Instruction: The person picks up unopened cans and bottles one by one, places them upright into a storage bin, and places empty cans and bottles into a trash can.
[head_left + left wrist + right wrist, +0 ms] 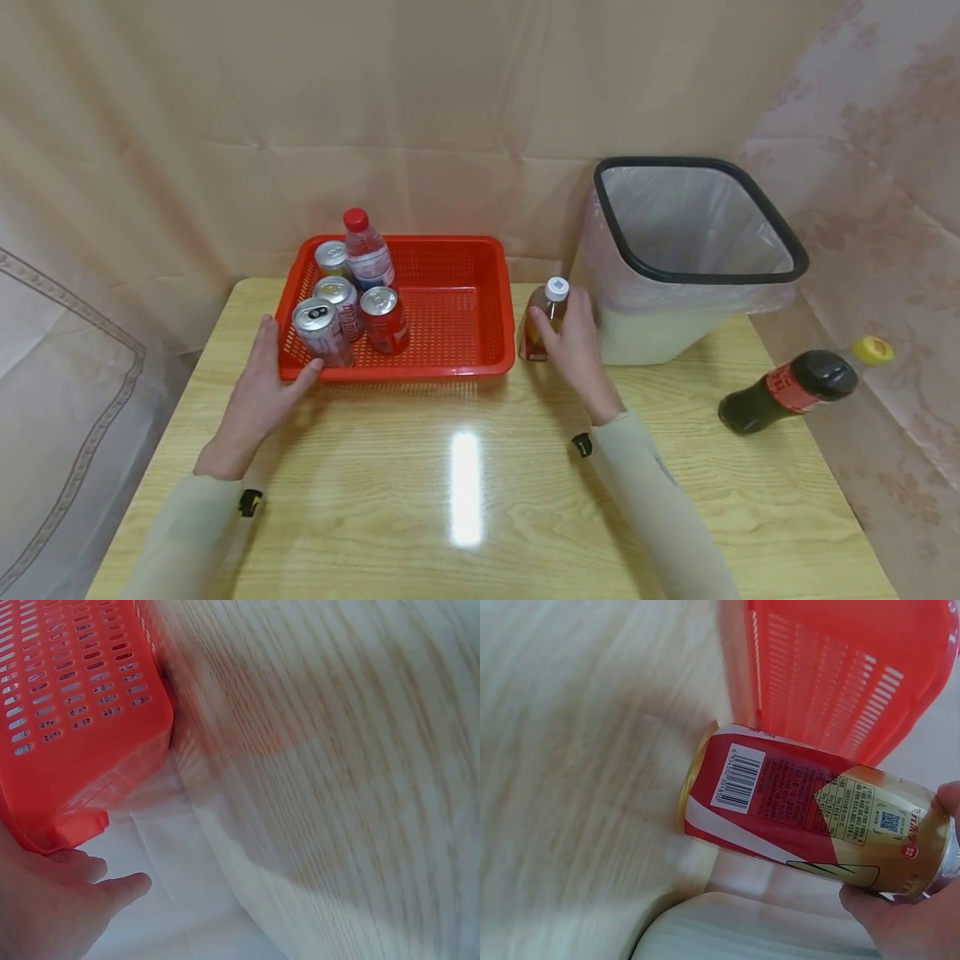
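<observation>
At the near left corner of a red perforated basket (420, 372), my left hand (258, 392) grips the rim, thumb over the near edge and fingers along the left side. The left wrist view shows fingertips below the rim corner. My right hand (577, 350) holds a small bottle (536, 329) with a white cap, just right of the basket. In the right wrist view, the red-and-gold label with a barcode faces the camera, the bottle's base close to the tabletop. Thumb and fingers hold it near its upper end; the cap is out of that view.
Inside the basket's left half stand several drink cans (385, 321) and a clear red-capped bottle (369, 254). A pale bin (645, 333) with a black rim and plastic liner stands right of my right hand. Farther right is a yellow-capped cola bottle (791, 390) near the table edge.
</observation>
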Demonstrator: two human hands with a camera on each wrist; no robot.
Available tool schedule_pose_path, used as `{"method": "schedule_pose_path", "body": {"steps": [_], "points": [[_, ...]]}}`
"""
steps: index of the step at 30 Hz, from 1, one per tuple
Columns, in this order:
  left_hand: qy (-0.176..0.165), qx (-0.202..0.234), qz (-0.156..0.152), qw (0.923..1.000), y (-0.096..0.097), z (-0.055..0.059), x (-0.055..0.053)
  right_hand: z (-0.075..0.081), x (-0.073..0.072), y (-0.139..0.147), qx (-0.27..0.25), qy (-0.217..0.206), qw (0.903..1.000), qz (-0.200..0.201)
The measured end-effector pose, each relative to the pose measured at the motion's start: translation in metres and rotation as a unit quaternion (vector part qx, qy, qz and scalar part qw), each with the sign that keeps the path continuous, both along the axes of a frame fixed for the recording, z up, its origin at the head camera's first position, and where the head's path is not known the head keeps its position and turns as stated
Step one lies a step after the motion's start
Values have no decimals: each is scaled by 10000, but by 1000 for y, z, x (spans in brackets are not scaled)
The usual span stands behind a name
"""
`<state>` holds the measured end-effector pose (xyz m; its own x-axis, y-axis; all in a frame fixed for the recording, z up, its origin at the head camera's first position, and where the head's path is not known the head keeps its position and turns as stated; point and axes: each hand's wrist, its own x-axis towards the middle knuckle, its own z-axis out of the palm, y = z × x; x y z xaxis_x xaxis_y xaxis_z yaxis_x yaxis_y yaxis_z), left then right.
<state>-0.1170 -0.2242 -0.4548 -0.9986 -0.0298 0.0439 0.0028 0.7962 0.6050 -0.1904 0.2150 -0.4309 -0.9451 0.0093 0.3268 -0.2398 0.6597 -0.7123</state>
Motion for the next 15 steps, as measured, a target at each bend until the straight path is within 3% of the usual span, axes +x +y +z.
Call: {"method": "schedule_pose_path", "body": {"steps": [15], "points": [[-5,6,-12,10000,-1,0,0,-3,42,10,25,183,9992,349]]}}
